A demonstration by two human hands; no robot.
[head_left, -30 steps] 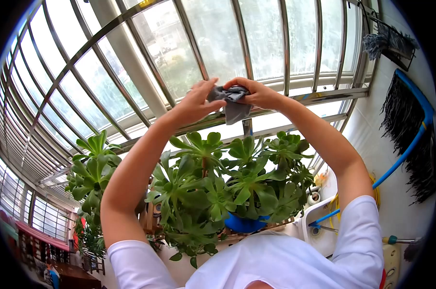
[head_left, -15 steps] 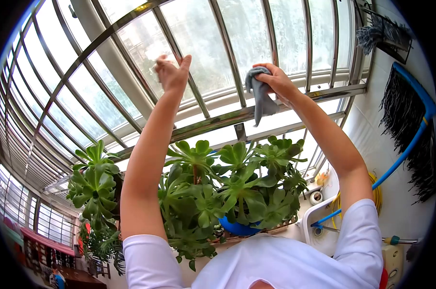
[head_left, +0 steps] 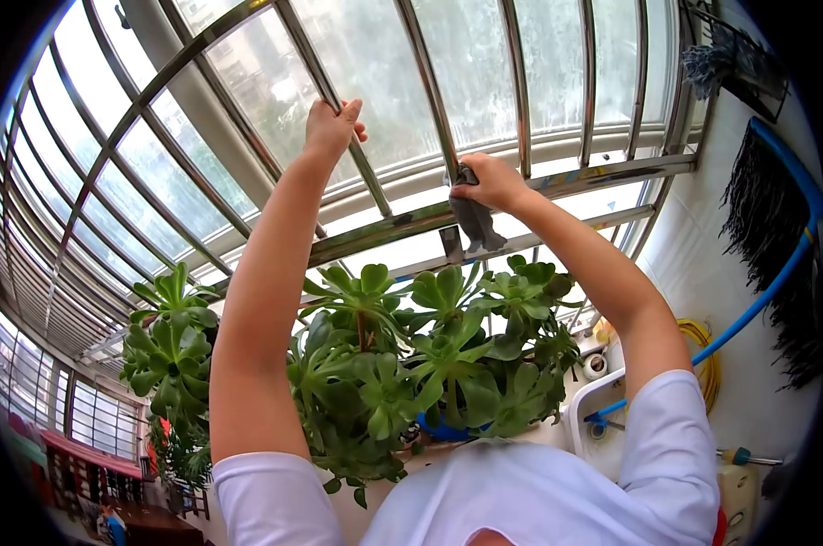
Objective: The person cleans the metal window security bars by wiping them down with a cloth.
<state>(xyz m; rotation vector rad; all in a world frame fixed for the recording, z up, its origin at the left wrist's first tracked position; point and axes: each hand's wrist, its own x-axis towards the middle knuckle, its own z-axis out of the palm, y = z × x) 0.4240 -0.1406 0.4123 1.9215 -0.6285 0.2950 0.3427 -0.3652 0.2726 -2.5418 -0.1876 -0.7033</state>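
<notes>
My left hand is wrapped round one of the upright metal bars of the window grille. Lower and to the right, my right hand grips a dark grey cloth. The cloth is pressed round the foot of another upright bar, just above the horizontal rail, and its loose end hangs over the rail. Some of my right fingers are hidden behind the cloth and bar. Behind the grille is a hazy window pane.
Large green succulents fill the space below the rail, between my arms. On the right wall hang a black mop head and a blue hose or handle. A white sink stands at lower right.
My left hand has gone from loose in front of the bars to closed round one. My right hand has moved left and slightly down, bringing the cloth onto a bar.
</notes>
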